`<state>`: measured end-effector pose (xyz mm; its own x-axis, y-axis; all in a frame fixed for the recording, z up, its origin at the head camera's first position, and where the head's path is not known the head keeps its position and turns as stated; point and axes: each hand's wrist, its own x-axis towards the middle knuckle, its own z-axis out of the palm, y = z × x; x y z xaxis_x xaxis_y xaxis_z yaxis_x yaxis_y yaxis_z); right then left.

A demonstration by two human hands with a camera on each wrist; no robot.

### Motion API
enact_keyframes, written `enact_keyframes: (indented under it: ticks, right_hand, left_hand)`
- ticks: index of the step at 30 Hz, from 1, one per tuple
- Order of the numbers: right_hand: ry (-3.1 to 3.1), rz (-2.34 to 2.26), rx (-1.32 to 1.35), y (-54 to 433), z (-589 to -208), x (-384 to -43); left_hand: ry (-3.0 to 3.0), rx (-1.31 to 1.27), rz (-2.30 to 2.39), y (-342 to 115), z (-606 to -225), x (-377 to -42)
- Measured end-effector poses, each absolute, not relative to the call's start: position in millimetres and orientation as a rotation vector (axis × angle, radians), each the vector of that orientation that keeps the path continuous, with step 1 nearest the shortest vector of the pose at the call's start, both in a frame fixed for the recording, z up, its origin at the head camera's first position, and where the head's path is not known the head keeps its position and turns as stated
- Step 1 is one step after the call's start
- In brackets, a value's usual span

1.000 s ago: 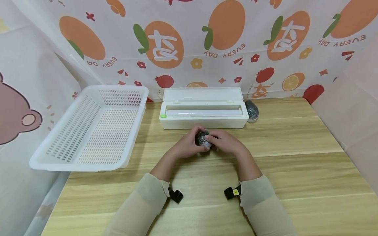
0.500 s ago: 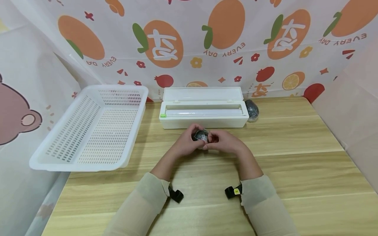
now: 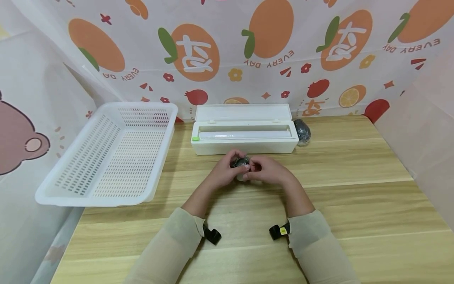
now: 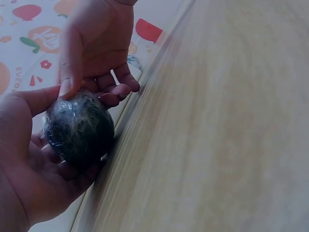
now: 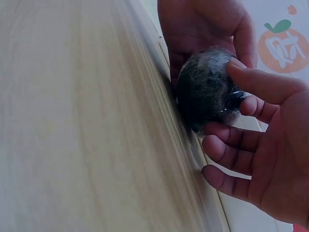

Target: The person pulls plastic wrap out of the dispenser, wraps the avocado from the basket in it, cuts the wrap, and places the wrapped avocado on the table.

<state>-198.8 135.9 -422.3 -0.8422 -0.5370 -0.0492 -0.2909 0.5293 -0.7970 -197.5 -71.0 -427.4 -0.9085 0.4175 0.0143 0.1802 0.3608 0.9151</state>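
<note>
A dark, roundish fruit [image 3: 242, 162] wrapped in clear cling film sits between both hands, just in front of the white box. My left hand [image 3: 222, 171] cups it, fingers round the far side and thumb on the near side. In the left wrist view, wrinkled film covers the fruit's [image 4: 87, 133] upper part, and its lower part looks dark green-black. My right hand [image 3: 272, 170] pinches at the film on the right side with thumb and curled fingers. The right wrist view has the right thumb pressed on the wrapped fruit [image 5: 205, 92], the other fingers curled close beneath.
Behind the hands, a white cling film box [image 3: 244, 148] stands with its lid up, a film roll [image 3: 244, 135] inside. Another film-wrapped dark fruit [image 3: 302, 133] lies against its right end. A white perforated basket [image 3: 150, 181] stands at the left on the wooden table [image 3: 354, 205].
The right thumb has come off the fruit's top to its near right side. The left thumb has moved up over the near side. The fruit has shifted slightly left between the hands.
</note>
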Motion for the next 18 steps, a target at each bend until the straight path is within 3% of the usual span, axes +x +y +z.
enact_keyframes:
  ticks: [18]
  right_hand:
    - [2.410, -1.349, -0.625, 133.0, -424.0, -197.7]
  left_hand:
    - [2.421, 0.455, 1.589, -73.2, -430.6, -198.6]
